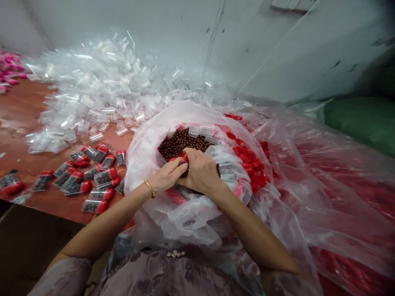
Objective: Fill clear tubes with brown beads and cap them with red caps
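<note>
The red cap (184, 158) sits pinched between both hands right over the open mouth of the plastic bag (145, 156), at the near rim of the heap of small brown balls (182, 142). The left hand (168, 174) comes in from about 8 o'clock, its fingers drawn together with the tips closed on the cap; the right hand (202, 172) comes in from about 5 o'clock and is curled over from above, knuckles up, covering whatever the cap is joined to, so I cannot tell whether a tube is beneath it or how its long axis runs. The two hands touch at the cap, and neither is clearly the nearer. The brown balls lie just beyond the fingertips, at 12 o'clock. Loose red caps (251, 164) fill the neighbouring bag at 3 o'clock of the right hand, close by. On the table (18, 115), filled tubes with red caps (92, 176) lie at 9 o'clock of the left hand, apart from it, and the pile of empty clear tubes (101, 90) lies further off, toward 11 o'clock.
</note>
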Motion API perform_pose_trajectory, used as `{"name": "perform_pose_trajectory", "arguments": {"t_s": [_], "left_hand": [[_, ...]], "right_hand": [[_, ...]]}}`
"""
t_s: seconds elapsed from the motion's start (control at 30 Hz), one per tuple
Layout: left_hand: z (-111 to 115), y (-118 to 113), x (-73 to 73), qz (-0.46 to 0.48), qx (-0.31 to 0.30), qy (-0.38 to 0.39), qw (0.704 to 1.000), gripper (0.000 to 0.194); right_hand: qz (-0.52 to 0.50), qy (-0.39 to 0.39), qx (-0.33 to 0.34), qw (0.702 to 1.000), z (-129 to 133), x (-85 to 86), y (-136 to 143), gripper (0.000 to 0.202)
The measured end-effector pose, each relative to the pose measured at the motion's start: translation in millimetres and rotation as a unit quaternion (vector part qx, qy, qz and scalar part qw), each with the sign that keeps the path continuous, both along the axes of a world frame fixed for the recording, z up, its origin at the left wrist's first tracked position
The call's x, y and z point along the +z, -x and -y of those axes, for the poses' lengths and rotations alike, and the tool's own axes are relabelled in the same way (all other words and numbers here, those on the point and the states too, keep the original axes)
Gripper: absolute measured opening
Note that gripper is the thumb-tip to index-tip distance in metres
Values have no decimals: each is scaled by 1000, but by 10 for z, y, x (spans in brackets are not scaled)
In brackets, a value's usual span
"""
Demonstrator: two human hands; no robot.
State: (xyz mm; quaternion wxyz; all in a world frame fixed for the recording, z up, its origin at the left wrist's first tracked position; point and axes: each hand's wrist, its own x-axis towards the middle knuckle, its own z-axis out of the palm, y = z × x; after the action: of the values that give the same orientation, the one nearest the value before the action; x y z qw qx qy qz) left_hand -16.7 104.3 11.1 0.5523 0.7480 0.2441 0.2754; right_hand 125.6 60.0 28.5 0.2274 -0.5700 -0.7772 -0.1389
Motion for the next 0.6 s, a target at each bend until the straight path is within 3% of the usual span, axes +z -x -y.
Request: {"name": "perform_pose_trajectory", "arguments": {"t_s": [0.23,0.47,0.6], "left_hand": [[14,20,-12,-26,9,-58,998,29],[72,11,25,-10,58,-79,995,25],[104,8,13,-9,99,-80,992,27]], "right_hand": [[-27,-107,66,992,-71,-176,-19,33],[-91,-117,74,986,-33,-174,68,47],[-94,-110,33,989,-2,-170,105,51]]}}
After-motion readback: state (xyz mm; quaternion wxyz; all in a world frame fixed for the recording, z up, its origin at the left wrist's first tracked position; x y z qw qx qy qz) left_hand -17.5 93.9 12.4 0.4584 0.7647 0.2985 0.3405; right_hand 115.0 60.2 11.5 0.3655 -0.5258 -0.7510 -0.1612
